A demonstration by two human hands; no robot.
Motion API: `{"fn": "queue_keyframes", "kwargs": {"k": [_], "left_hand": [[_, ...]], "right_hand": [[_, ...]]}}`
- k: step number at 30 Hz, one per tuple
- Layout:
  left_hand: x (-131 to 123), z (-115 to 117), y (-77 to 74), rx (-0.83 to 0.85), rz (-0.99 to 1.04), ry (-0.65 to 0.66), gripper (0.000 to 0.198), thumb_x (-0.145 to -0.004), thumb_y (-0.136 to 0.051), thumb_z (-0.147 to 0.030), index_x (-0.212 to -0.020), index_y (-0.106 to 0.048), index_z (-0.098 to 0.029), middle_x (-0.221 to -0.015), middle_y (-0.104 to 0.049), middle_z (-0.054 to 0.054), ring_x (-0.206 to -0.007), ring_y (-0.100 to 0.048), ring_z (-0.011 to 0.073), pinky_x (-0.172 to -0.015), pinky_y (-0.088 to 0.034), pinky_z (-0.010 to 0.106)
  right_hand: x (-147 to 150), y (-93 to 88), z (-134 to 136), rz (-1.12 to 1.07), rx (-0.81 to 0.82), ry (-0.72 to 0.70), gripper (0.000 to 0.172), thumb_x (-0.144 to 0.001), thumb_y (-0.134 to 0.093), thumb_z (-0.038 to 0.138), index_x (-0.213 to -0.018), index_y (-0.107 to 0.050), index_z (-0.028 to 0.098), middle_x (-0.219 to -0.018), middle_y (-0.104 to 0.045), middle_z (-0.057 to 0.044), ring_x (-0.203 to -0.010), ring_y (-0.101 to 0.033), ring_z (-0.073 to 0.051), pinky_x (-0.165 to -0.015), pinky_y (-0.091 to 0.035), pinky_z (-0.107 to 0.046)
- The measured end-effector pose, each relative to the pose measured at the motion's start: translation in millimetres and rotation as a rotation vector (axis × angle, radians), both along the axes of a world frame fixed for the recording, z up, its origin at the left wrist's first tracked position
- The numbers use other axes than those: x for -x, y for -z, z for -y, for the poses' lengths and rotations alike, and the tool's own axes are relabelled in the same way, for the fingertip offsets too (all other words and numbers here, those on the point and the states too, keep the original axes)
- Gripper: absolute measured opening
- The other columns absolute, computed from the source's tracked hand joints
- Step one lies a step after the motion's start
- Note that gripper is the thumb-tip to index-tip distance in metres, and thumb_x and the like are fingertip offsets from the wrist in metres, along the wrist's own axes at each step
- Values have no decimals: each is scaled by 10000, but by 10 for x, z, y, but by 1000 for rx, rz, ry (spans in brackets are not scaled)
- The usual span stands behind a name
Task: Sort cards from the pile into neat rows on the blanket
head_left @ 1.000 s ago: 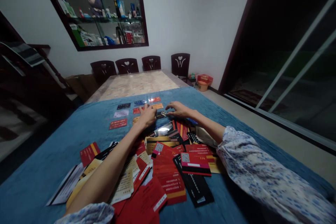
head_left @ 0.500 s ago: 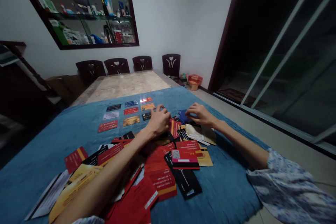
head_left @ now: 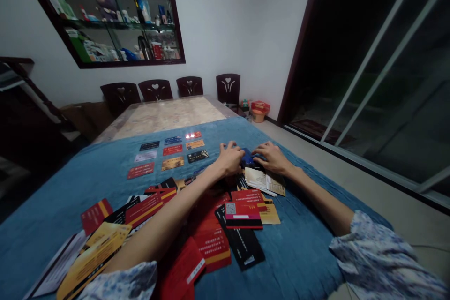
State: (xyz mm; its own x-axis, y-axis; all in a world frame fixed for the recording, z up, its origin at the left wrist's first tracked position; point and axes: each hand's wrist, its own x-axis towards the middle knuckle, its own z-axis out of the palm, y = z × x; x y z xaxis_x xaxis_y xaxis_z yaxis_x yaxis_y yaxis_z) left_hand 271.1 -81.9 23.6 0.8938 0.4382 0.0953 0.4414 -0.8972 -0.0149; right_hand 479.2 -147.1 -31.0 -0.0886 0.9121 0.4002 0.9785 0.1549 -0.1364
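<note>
head camera's up, and i'm scanning from the left: a white card [head_left: 52,267] lies just beside a yellow card [head_left: 96,255], a red card [head_left: 96,215] beyond them. next comes the grid of cards [head_left: 172,150], three columns of three on the blue cloth [head_left: 101,161] over the desk [head_left: 172,113], spaced, i'd judge, so every face shows whole. nearer me, the heap of cards [head_left: 213,246] overlaps freely, probably just kept within reach, my left forearm crossing it.

now the left hand [head_left: 230,159]: palm down, fingers bent, and whether that grip is closed on anything, i can't tell. right beside it, between my hands, sits what looks like a blue card [head_left: 247,156]. cream cards [head_left: 258,178] fan out below, and the right hand [head_left: 271,157] curls at the blue one's other side, perhaps to bracket it; clamped or not, i can't tell.

and the change! half a second ago the left hand covered part of the black card [head_left: 198,156]; now that's fully visible, the hand's gone right, and the gap between hands has narrowed.
</note>
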Motion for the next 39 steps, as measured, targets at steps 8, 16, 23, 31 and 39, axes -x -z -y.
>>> {"fn": "queue_keyframes", "kwargs": {"k": [8, 16, 23, 31, 39], "left_hand": [[-333, -333, 75, 106, -135, 14, 606, -783, -492, -34, -1333, -511, -286, -1480, -498, 52, -1410, -282, 326, -1065, -304, 627], [-438, -496, 88, 176, -214, -20, 679, -773, -488, -63, -1374, -510, -378, -1484, -501, 5, -1362, -315, 328, -1048, -321, 630], [-390, -532, 26, 51, -295, 2, 568, -808, -508, -109, -1322, -595, -336, -1369, -556, 88, -1279, -376, 331, -1016, -353, 598], [-295, -584, 86, 69, -191, 55, 297, -822, -548, -150, -1052, -720, -227, -1202, -665, 105, -1245, -417, 309, -1037, -354, 563], [-229, -501, -13, 55, -163, 46, 263, -809, -497, -103, -910, -729, -178, -1059, -706, 126, -1155, -505, 299, -1005, -391, 519]], "right_hand": [[37, 8, -113, 28, 126, -3, 307, -935, -532, 373, -1164, -716, 285, -1203, -693, -86, -1042, -534, -299, -814, -427, -421], [-9, 3, -93, -30, 146, -73, 303, -938, -517, 313, -1162, -710, 247, -1255, -689, -55, -1101, -532, -282, -926, -418, -444], [15, -62, -40, -12, 105, -94, 348, -926, -547, 470, -1125, -732, 253, -1199, -706, -85, -1095, -524, -295, -890, -421, -434], [-18, -42, -47, -15, 78, -79, 296, -907, -590, 425, -1080, -750, 247, -1069, -731, -87, -1029, -549, -286, -872, -427, -422], [-17, -21, -48, -49, -68, -115, 283, -955, -522, 367, -1003, -766, 232, -917, -744, -86, -960, -571, -254, -849, -412, -398]]}}
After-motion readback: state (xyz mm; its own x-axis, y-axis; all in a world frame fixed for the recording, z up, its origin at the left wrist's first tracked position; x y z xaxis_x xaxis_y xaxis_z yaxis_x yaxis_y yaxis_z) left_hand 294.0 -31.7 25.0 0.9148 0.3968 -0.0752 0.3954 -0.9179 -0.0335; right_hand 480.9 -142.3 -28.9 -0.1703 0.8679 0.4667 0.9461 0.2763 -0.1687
